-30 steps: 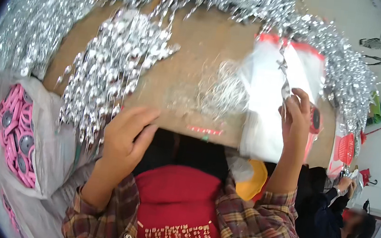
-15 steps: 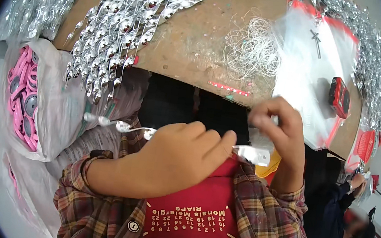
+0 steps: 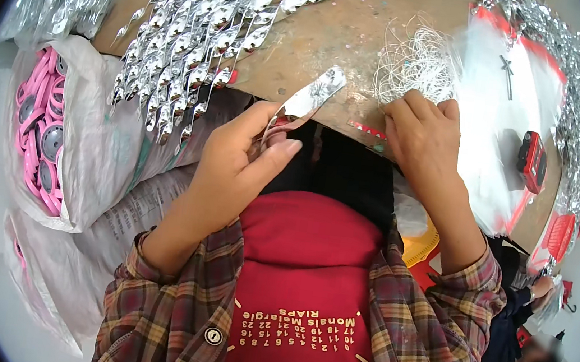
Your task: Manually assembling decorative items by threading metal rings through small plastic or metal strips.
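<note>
My left hand (image 3: 239, 153) is closed around a shiny silver twisted foil strip (image 3: 317, 92). The strip's flat, wide end sticks up past my fingers over the table's front edge, and its lower part is hidden in the hand. To the right, my right hand (image 3: 422, 139) reaches over the table edge with fingers bent and pressed together. Its fingertips touch the near side of a loose tangle of thin white string (image 3: 414, 66). Whatever is between those fingertips is too thin or hidden to make out.
Silver foil spirals (image 3: 191, 39) hang over the table (image 3: 306, 53) at left. At right lie clear plastic bags (image 3: 480, 132), a metal cross-shaped piece (image 3: 508, 76) and a red box-like device (image 3: 532, 162). A white sack (image 3: 100, 136) holds pink and grey parts. Another person (image 3: 513, 339) works far right.
My left hand has lifted and turned, bringing the strip's wide end up toward the table. My right hand has gone forward from beside that end to the string tangle. The view has shifted slightly.
</note>
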Motion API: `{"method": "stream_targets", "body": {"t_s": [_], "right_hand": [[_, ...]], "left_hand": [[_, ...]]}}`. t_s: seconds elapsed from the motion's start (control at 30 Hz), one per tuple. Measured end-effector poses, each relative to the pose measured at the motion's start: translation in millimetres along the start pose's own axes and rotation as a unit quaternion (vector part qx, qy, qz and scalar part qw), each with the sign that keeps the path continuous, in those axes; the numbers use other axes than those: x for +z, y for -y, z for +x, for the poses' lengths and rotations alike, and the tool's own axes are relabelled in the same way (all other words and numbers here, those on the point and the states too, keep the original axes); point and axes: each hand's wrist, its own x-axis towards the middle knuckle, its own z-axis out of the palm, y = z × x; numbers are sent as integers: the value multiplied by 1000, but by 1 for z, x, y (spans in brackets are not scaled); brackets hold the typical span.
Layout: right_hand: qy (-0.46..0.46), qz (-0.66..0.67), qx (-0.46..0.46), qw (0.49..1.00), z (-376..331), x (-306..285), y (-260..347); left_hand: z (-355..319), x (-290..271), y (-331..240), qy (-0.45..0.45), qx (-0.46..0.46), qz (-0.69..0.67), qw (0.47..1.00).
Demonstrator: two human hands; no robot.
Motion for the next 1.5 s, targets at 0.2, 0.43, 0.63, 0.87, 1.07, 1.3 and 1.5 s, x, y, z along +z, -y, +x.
{"method": "stream_targets", "body": {"t_s": [0.2,0.43,0.63,0.87,1.07,1.3,1.5], "right_hand": [[76,395,162,901,-8,-17,16],[101,519,183,829,-4,-33,23],[61,570,262,776,-13,-23,14],[8,388,194,901,-6,-25,28],[-1,429,91,899,1,-17,40],[-35,368,114,922,-7,-24,34],[-53,592,301,746,-12,-45,38]], "left_hand": [[20,11,-3,97,-55,-171,979],[37,19,2,177,-103,-161,965],[36,12,6,132,-160,-160,965],[32,21,4,109,-106,-142,978],[28,25,14,70,-28,-116,990],[25,22,8,48,54,35,997],[16,15,8,53,99,73,991]]}}
